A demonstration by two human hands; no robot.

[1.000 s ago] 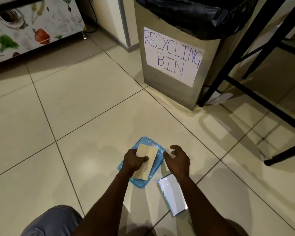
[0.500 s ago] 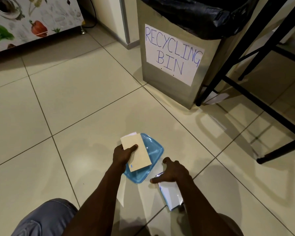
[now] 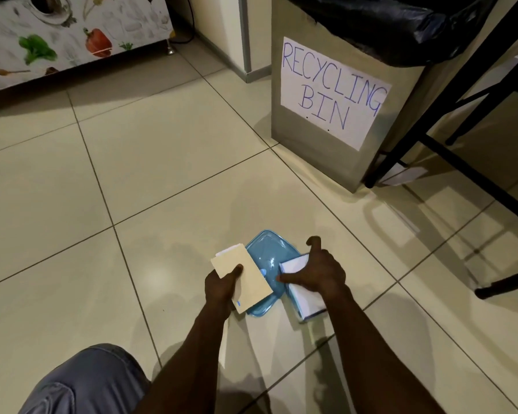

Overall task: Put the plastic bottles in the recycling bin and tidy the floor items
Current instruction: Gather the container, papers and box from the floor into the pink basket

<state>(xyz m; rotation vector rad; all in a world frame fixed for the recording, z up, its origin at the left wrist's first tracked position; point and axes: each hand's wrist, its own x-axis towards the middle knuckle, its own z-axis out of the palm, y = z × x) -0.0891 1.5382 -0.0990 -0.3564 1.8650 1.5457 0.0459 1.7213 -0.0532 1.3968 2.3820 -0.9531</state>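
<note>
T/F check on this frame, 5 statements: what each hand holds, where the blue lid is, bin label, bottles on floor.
1. The left hand grips a beige envelope. True.
2. The right hand is empty. False: it holds a white booklet.
3. The blue plastic lid lies on the floor. True.
4. The bin has a sign reading TRASH. False: the sign reads RECYCLING BIN.
5. Plastic bottles lie on the tiles. False: none are visible.

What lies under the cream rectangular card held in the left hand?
A white sheet edge peeks out behind the cream card; beneath lies the translucent blue plastic lid. The lid's covered part is hidden.
</note>
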